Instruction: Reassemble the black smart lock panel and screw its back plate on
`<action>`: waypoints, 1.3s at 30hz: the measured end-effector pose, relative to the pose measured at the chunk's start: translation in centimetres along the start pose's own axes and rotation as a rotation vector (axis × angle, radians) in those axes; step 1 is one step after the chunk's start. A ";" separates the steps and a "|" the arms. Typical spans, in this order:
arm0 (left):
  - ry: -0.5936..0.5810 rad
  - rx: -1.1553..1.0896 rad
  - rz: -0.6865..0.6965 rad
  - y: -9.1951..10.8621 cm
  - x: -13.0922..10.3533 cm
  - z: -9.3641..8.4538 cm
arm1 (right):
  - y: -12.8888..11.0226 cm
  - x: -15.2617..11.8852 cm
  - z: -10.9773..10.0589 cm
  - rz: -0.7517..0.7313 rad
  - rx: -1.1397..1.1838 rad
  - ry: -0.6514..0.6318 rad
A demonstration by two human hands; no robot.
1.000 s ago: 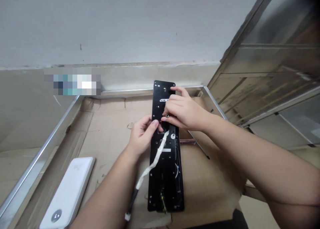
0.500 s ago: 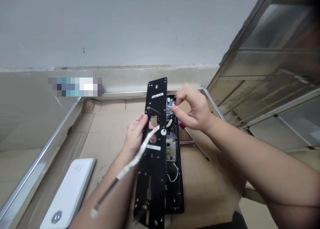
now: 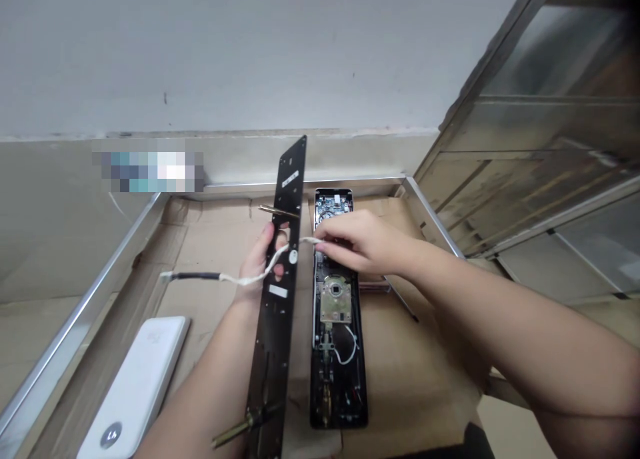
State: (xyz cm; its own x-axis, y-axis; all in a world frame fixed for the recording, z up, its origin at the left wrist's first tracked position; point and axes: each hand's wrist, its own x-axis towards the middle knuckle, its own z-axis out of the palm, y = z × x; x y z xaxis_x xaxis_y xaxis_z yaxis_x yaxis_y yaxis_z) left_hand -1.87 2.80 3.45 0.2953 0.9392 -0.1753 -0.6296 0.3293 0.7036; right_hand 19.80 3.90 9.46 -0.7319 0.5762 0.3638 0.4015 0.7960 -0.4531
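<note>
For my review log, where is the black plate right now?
In the head view, the plate is near the middle, tilted up in the left hand, just left of the open black housing.

In front of you, a pale grey wall (image 3: 250, 52) with a few small dark marks rises beyond the table's (image 3: 240, 187) far edge, above a glossy beige band (image 3: 340, 155). A pixelated patch (image 3: 150, 165) covers part of that band by the far left corner. Your table has a raised metal rim and creased brown cardboard (image 3: 220, 239) lining it. Past the right edge you have framed panels (image 3: 540, 145), streaked with reflections, darkest at top right.
</note>
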 end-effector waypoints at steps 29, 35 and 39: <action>0.258 0.532 -0.046 2.8 0.7 -2.7 | 6.3 -1.4 -2.7 0.331 0.836 0.417; 0.227 0.615 -0.128 1.6 1.3 -3.5 | 6.5 -1.4 -2.7 0.306 0.811 0.409; 0.268 0.709 -0.099 0.8 2.1 -4.5 | 6.4 -1.4 -2.6 0.299 0.790 0.387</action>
State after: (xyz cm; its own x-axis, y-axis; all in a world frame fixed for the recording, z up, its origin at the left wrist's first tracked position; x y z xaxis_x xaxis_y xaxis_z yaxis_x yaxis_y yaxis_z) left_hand -4.99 5.48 0.54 0.0853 0.9297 -0.3583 0.0294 0.3571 0.9336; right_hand 24.81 8.66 8.21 -0.3667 0.8719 0.3246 -0.0525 0.3290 -0.9429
